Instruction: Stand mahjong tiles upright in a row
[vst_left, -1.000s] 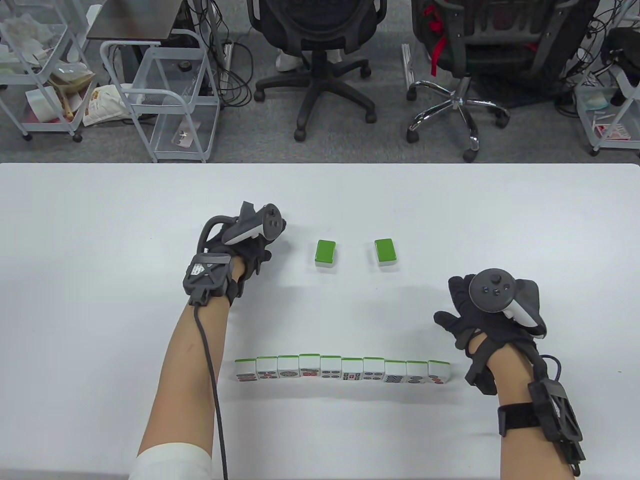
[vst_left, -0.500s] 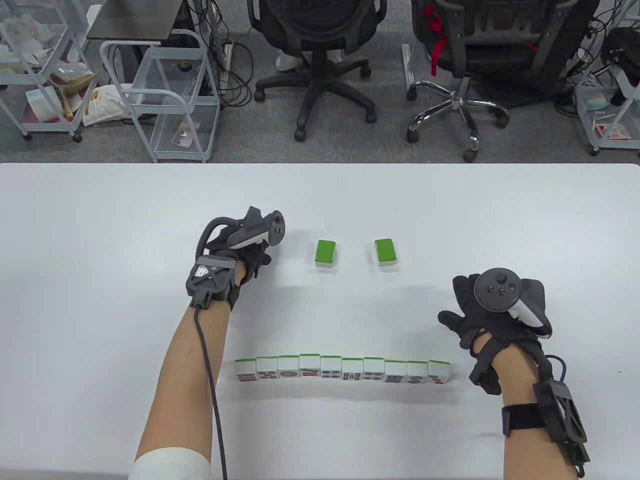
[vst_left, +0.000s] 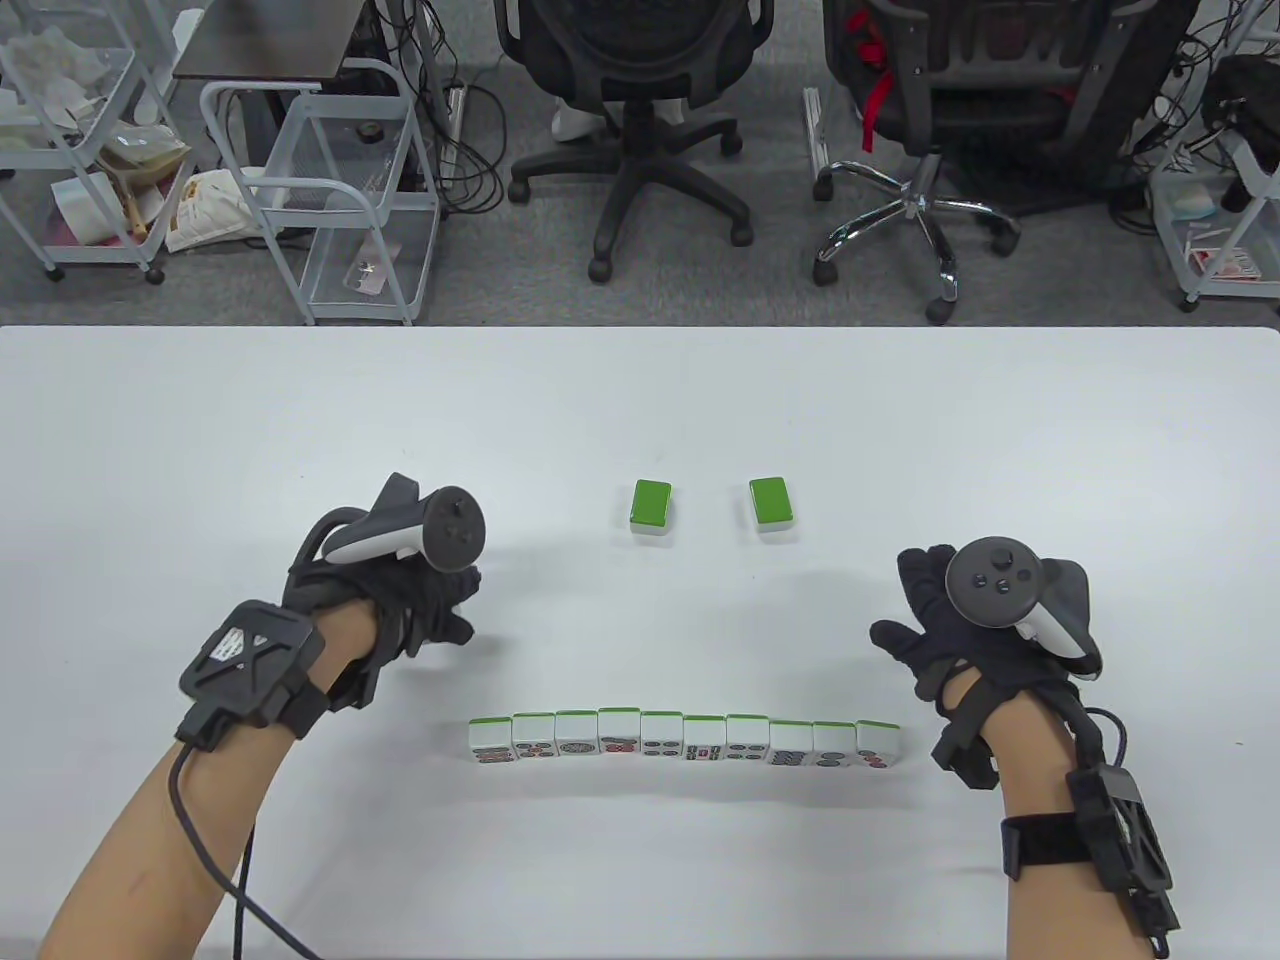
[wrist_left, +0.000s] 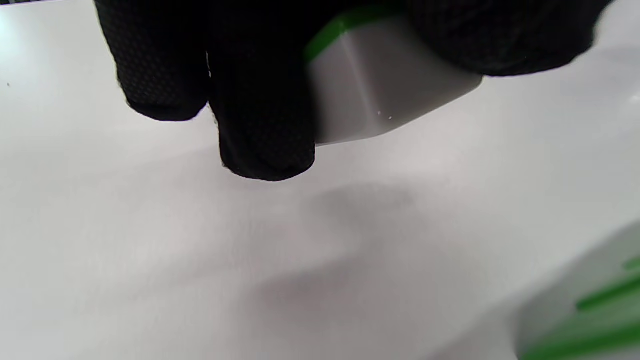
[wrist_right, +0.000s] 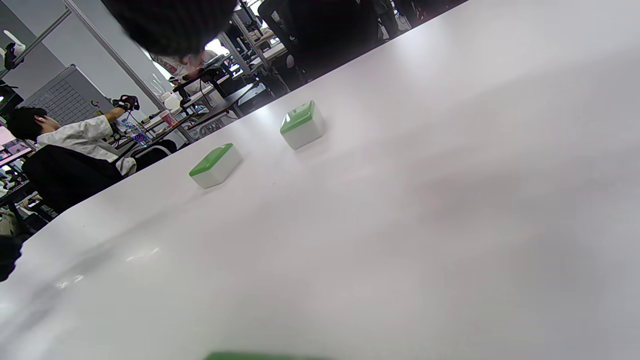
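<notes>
A: Beyond the row of upright tiles (vst_left: 684, 742), toward the chairs: two flat green-backed tiles (vst_left: 651, 506) lying apart.
B: Left of row's left end: left hand (vst_left: 400, 600), fingers (wrist_left: 262, 125) pinching a tile (wrist_left: 385, 95), off the table (vst_left: 640, 400).
A: Right of row's right end: right hand (vst_left: 960, 620), loosely spread, holding nothing.

Gloved fingers (wrist_left: 262, 125) hide most of the held tile (wrist_left: 385, 85).
</notes>
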